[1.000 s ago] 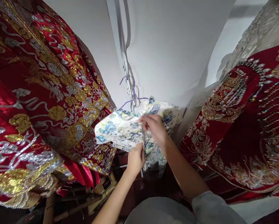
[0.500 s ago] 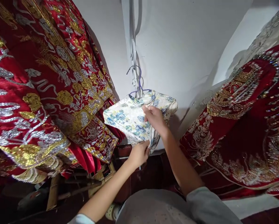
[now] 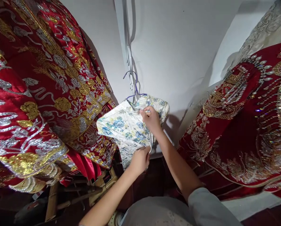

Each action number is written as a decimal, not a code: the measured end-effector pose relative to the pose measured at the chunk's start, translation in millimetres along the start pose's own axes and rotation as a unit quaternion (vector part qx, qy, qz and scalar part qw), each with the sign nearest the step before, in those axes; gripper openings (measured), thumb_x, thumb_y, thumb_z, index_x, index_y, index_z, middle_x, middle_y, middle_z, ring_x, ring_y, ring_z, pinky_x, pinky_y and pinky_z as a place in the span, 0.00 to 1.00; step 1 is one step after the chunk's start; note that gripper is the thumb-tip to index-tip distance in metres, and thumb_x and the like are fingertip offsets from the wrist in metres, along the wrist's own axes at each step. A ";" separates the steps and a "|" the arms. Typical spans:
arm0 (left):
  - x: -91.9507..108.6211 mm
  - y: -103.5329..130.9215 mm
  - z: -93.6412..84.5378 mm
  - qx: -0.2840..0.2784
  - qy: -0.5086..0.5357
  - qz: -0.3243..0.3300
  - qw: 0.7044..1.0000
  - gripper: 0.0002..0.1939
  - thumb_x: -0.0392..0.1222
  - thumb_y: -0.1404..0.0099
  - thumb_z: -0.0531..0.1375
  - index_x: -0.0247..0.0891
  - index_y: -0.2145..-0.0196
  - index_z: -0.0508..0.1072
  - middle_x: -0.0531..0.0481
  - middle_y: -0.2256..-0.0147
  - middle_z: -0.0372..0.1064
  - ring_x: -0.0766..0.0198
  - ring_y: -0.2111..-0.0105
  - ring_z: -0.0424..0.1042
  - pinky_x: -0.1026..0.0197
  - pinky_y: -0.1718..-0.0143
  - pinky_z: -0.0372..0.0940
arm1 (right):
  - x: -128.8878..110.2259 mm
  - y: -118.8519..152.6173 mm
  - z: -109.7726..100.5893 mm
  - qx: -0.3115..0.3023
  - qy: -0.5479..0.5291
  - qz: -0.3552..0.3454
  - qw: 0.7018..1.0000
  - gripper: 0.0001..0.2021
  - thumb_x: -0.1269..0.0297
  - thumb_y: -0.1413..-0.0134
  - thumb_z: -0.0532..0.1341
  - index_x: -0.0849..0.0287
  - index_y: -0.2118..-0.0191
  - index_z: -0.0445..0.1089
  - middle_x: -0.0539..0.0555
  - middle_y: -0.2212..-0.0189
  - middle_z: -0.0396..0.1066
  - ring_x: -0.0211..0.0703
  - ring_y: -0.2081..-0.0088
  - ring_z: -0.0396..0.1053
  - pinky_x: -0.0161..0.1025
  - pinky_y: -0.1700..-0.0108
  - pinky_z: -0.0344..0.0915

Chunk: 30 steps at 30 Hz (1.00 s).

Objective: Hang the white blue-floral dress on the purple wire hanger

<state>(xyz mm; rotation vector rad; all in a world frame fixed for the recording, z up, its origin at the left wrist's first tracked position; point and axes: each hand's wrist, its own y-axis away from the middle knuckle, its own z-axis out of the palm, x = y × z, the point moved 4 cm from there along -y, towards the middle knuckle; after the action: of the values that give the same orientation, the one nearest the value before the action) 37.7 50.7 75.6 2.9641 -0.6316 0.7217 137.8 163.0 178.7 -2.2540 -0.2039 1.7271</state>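
A small white shirt with blue and yellow-green flowers [image 3: 128, 125] hangs in front of me on a purple hanger [image 3: 136, 86]. My right hand [image 3: 151, 118] pinches the front edge of the shirt just below its neckline. Lower down, my left hand [image 3: 140, 160] is closed on the same front edge, its fingers partly hidden by the hand itself. Between the two hands the edge runs roughly straight. Part of the shirt's right side sits behind my right hand and wrist.
Red embroidered garments with gold and silver work [image 3: 60, 88] hang on the left. On the right hangs a beaded red garment [image 3: 236, 125], with white lace fabric [image 3: 260, 34] behind it. A pale strap [image 3: 126, 37] runs down the white wall [image 3: 178, 47]. Bamboo pieces [image 3: 52, 201] stand low at left.
The shirt and hanger have shifted left and slightly down in view, and more of the shirt's lower left part shows. Both hands keep their hold on its front edge.
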 end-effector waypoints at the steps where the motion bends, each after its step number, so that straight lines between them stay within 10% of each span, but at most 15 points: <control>1: 0.1 0.8 1.0 0.001 -0.001 -0.004 1.000 0.07 0.29 0.34 0.52 0.39 0.67 0.66 0.48 0.69 0.67 0.59 0.70 0.68 0.61 0.70 0.51 | -1.2 -0.7 1.5 -0.003 0.004 -0.007 1.000 0.13 0.49 0.39 0.58 0.54 0.62 0.61 0.44 0.84 0.61 0.39 0.82 0.57 0.37 0.76 0.49; 7: 5.7 2.7 7.2 0.013 0.012 -0.004 1.000 0.07 0.29 0.35 0.52 0.39 0.66 0.66 0.47 0.67 0.69 0.58 0.67 0.70 0.60 0.68 0.53 | -10.8 -2.2 7.6 -0.017 0.047 -0.045 0.998 0.12 0.52 0.39 0.57 0.54 0.67 0.63 0.44 0.86 0.58 0.39 0.82 0.54 0.37 0.75 0.48; 17: 3.3 2.4 10.8 0.024 0.033 -0.034 0.999 0.09 0.26 0.36 0.52 0.39 0.66 0.66 0.45 0.66 0.71 0.56 0.64 0.72 0.60 0.67 0.53 | -9.1 -7.9 18.1 -0.015 0.123 -0.086 0.989 0.17 0.59 0.38 0.56 0.56 0.45 0.67 0.42 0.86 0.57 0.42 0.82 0.57 0.37 0.73 0.49; 22: -1.1 2.3 6.3 0.024 0.047 -0.035 0.998 0.08 0.28 0.35 0.52 0.39 0.68 0.65 0.45 0.66 0.71 0.55 0.64 0.72 0.60 0.68 0.52 | -8.2 -14.4 8.7 -0.081 0.200 -0.079 0.973 0.11 0.56 0.37 0.56 0.55 0.63 0.71 0.45 0.86 0.59 0.40 0.83 0.56 0.37 0.74 0.49; 30: 7.1 0.8 8.7 0.020 0.030 -0.052 0.998 0.09 0.27 0.35 0.51 0.39 0.66 0.66 0.45 0.66 0.71 0.55 0.65 0.72 0.60 0.69 0.51 | -3.1 -13.3 -6.0 -0.151 0.188 -0.122 0.963 0.23 0.57 0.34 0.53 0.54 0.36 0.62 0.41 0.87 0.51 0.40 0.83 0.51 0.36 0.76 0.46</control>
<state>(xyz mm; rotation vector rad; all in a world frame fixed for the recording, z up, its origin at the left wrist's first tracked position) 47.0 46.2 71.0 2.9720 -0.4621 0.8210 143.6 173.8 187.2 -2.5881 -0.6681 1.1803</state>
